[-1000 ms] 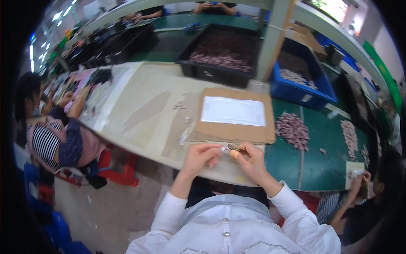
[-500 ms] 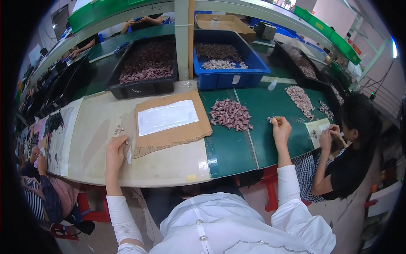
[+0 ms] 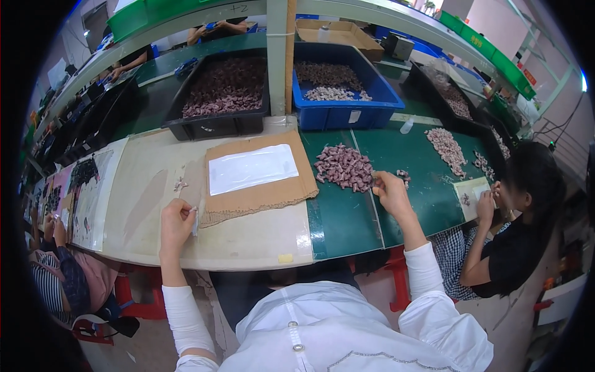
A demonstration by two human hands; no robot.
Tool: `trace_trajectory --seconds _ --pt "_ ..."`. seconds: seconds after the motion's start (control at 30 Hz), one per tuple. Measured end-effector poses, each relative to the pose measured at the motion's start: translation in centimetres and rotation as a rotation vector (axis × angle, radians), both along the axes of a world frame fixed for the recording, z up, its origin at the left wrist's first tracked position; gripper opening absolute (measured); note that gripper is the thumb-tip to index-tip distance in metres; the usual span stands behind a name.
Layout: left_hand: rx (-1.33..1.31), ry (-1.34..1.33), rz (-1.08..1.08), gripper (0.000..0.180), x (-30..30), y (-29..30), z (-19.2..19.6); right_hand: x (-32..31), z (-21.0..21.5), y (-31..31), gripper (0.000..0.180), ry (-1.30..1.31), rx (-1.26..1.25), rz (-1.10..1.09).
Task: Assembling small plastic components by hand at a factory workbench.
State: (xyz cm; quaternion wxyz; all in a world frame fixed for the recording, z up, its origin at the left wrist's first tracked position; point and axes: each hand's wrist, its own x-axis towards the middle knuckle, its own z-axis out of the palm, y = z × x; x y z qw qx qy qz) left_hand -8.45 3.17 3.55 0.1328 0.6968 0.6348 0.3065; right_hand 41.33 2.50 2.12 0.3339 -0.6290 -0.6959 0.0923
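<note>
My left hand [image 3: 176,224] is closed in a pinch over the pale mat, beside the cardboard's left edge. A small white strip [image 3: 196,222], perhaps cloth or paper, hangs from its fingertips. A few small pale pieces [image 3: 180,184] lie just beyond that hand. My right hand [image 3: 393,197] pinches at the right edge of a heap of small purple-brown pieces [image 3: 343,167]. The fingertips meet on a small purple piece there; its exact shape is too small to make out. Right behind the hand's knuckles sits a little cluster of similar pieces [image 3: 403,178].
Torn cardboard [image 3: 260,204] with a white sheet [image 3: 254,169] lies between my hands. Behind stand a black bin [image 3: 214,128] and a blue bin [image 3: 347,116], both holding small pieces. A post [image 3: 279,74] rises between them. A co-worker [image 3: 527,217] sits at right, another person [image 3: 56,266] at left.
My right hand has moved left, from the small cluster to the edge of the purple-brown heap. The left hand stays almost in place with the white strip. The view has shifted slightly.
</note>
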Motion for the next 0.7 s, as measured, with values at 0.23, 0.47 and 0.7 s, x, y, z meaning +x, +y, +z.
trace_trajectory --seconds 0.23,0.47,0.7 --pt "0.018 -0.909 0.08 0.006 3.1 -3.3 -2.0 -1.6 0.1 -3.1 0.017 -0.308 0.004 -0.1" --pt "-0.212 -1.185 -0.116 0.02 8.5 -4.0 -2.7 -5.3 2.6 -3.8 0.014 0.325 0.014 -0.183" --pt "-0.266 -1.225 -0.232 0.018 10.0 -3.3 -3.5 -13.6 2.4 -0.7 0.02 0.315 0.005 0.221"
